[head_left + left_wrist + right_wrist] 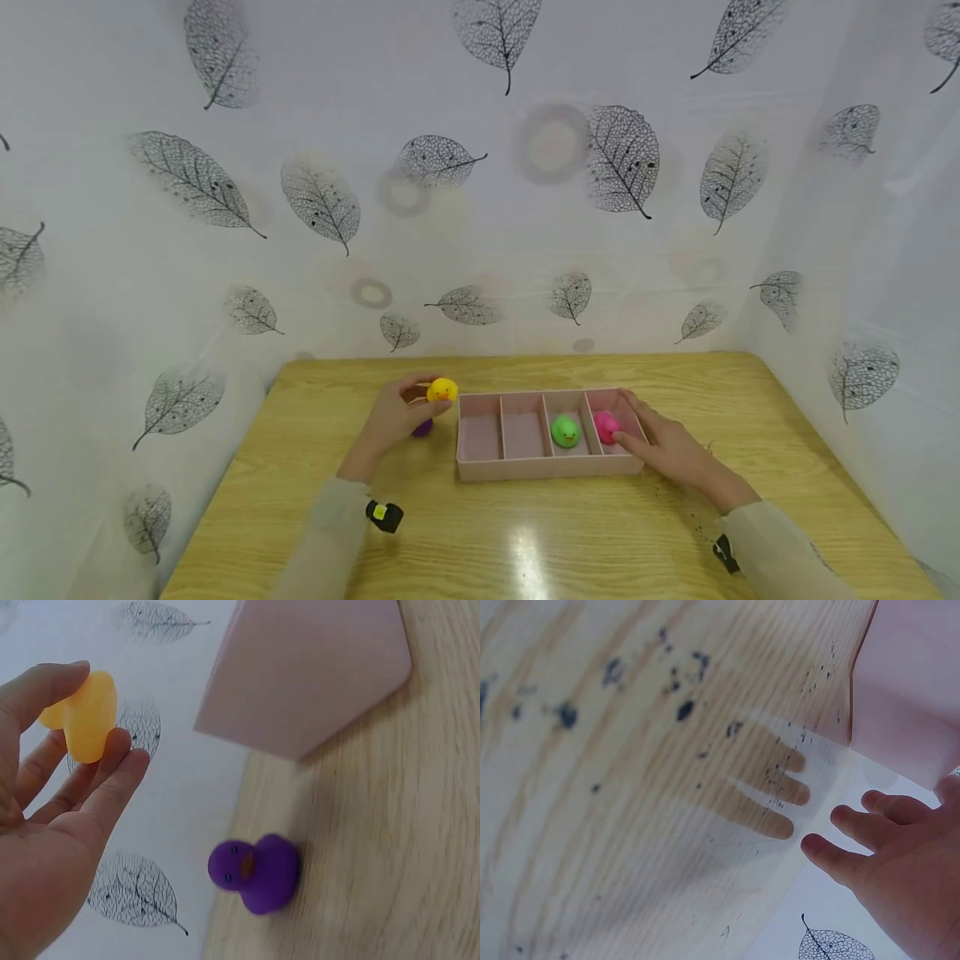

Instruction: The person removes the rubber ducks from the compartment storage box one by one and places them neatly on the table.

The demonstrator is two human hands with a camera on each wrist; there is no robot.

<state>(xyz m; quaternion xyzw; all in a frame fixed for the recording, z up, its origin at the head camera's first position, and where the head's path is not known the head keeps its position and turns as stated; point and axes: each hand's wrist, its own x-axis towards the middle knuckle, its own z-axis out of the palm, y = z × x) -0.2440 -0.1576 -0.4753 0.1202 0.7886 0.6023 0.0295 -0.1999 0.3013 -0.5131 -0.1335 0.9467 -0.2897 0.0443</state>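
Observation:
My left hand holds a yellow rubber duck between thumb and fingers, raised off the table just left of a pink divided box. Below that hand, a purple rubber duck sits on the table, mostly hidden in the head view. My right hand is at the box's right end, with its thumb over the wall beside a pink rubber duck and a finger along the back corner. Its other fingers extend loosely outside the box. A green rubber duck occupies the neighbouring compartment.
The box stands on a wood-grain table, its two left compartments bare. A white leaf-printed sheet rises behind the table and along both sides. Small dark specks mark the tabletop near my right hand.

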